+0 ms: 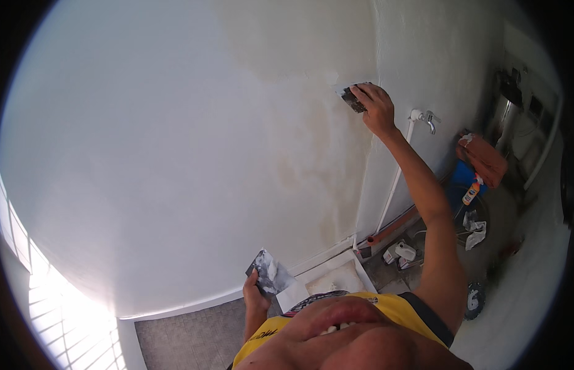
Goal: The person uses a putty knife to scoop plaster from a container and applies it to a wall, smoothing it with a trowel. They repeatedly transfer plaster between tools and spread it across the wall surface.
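My right hand (378, 110) is raised high against the wall, near the inner corner. Its fingers are closed over a dark putty knife (353, 98) whose blade lies at the wall surface, with a little white paste by its edge. Low in front of me, my left hand (256, 295) grips a broad metal filling blade (271, 271) by its dark edge. White paste is smeared across that blade's face. The wall (194, 142) is whitish, with damp-looking beige patches (299, 154) running down beside the corner.
A metal tap (427, 119) on a white pipe (392, 191) stands right of the corner. Below me is a white tray-like box (361, 271). Farther right are a spray bottle (471, 193), a reddish-brown container (482, 159), white jugs (401, 251) and a brown pipe (392, 228). Sunlight falls through bars at left.
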